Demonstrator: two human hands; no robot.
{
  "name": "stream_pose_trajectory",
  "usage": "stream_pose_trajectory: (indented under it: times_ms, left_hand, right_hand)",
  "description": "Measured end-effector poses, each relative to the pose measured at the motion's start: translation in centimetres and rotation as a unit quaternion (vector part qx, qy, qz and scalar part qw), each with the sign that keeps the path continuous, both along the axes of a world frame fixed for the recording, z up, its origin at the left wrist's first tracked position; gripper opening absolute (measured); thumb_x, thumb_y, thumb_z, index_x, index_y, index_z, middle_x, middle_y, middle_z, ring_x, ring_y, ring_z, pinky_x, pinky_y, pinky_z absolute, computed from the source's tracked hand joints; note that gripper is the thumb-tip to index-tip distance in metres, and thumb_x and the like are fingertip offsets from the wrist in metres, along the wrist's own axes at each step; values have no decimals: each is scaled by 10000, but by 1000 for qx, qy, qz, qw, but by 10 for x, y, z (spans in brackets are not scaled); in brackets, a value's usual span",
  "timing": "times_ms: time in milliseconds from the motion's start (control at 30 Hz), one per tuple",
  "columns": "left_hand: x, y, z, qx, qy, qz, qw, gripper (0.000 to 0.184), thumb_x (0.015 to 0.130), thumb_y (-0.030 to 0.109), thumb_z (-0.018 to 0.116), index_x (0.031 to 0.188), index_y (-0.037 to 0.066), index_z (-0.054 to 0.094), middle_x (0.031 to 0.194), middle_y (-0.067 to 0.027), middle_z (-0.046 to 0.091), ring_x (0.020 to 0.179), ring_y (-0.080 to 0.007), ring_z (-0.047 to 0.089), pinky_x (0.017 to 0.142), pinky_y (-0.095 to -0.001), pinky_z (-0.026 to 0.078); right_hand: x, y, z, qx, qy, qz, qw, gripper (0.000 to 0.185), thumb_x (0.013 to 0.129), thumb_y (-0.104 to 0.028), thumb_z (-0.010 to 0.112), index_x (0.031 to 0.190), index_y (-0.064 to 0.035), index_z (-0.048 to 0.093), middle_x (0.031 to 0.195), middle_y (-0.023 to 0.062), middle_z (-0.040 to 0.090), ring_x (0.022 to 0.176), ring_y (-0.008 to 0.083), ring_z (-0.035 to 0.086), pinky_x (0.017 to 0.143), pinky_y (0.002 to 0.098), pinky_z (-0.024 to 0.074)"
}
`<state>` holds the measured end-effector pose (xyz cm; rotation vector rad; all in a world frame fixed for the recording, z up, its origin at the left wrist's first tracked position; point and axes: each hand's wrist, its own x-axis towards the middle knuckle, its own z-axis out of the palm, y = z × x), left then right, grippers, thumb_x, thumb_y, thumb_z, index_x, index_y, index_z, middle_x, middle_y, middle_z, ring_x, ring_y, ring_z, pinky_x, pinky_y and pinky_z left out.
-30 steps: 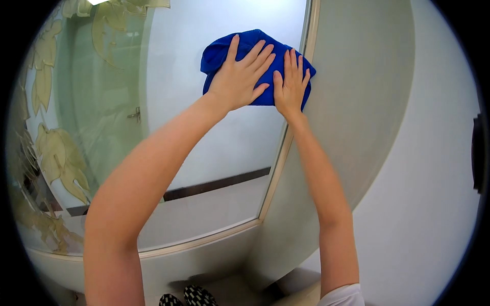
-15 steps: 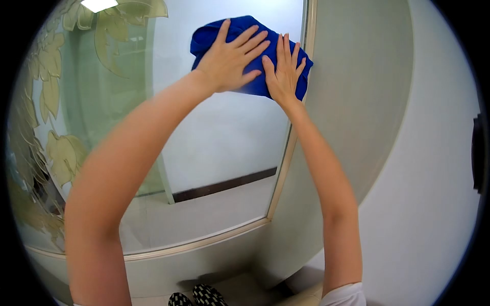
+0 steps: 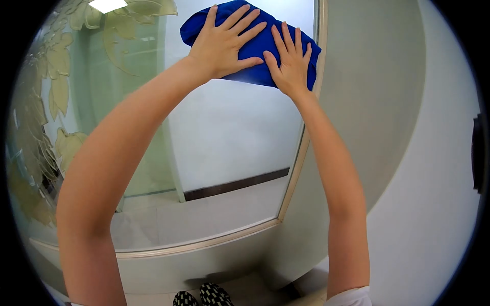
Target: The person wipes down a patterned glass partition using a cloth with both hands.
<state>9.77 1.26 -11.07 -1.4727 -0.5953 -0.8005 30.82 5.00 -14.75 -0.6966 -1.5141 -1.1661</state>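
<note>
A blue cloth (image 3: 258, 48) lies spread against the upper part of a glass pane (image 3: 229, 132). Flat on the cloth's left half is my left hand (image 3: 222, 46), its fingers spread. My right hand (image 3: 292, 66) presses on the right half with fingers stretched upward. The two thumbs point toward each other, a small gap apart. At its right end the cloth reaches the pane's beige frame (image 3: 292, 188).
Leaf-shaped decoration (image 3: 60, 97) covers the glass on the left. To the right of the frame stands a pale wall (image 3: 372, 76). Low down are patterned shoes (image 3: 214, 295) on the floor. A dark strip (image 3: 237, 184) shows through the glass.
Both hands have moved a little higher in view with the cloth, the left slightly leftward. The pane and frame have shifted right in the view.
</note>
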Motion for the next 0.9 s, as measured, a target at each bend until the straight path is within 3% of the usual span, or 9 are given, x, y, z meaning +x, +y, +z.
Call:
stream_pose_trajectory:
  times_ms: [267,433,633,900]
  left_hand:
    - [-11,-15,-8,-40,-7,-9,999,727,886,653,458,1479,248,347,1544,-33,312,1439,-219,246,1131,-603,144]
    - [-16,-21,-6,-112,33,20,993,840,849,700,480,1510,228,264,1578,-33,222,1455,-229,193,1152,-577,129]
    - [-34,-34,4,-120,95,32,988,915,790,750,513,1509,240,266,1577,-23,218,1453,-225,199,1155,-582,141]
    - [-33,-29,1,-71,98,27,992,879,798,772,467,1494,260,308,1562,-20,262,1445,-227,225,1157,-584,130]
  right_hand:
    - [-10,-16,-1,-9,-1,-7,1000,601,931,-454,489,1478,-245,355,1568,54,259,1449,358,169,1089,664,85]
    - [-7,-16,-1,-24,-6,-12,1000,596,929,-459,489,1472,-245,369,1566,53,265,1449,357,171,1093,659,77]
    - [-13,-24,-1,-27,-9,-16,999,600,924,-479,496,1467,-252,379,1566,50,266,1451,343,173,1097,653,74]
    - [-8,-21,1,-10,-27,12,1000,596,922,-497,500,1462,-271,385,1564,37,274,1445,330,198,1100,646,77]
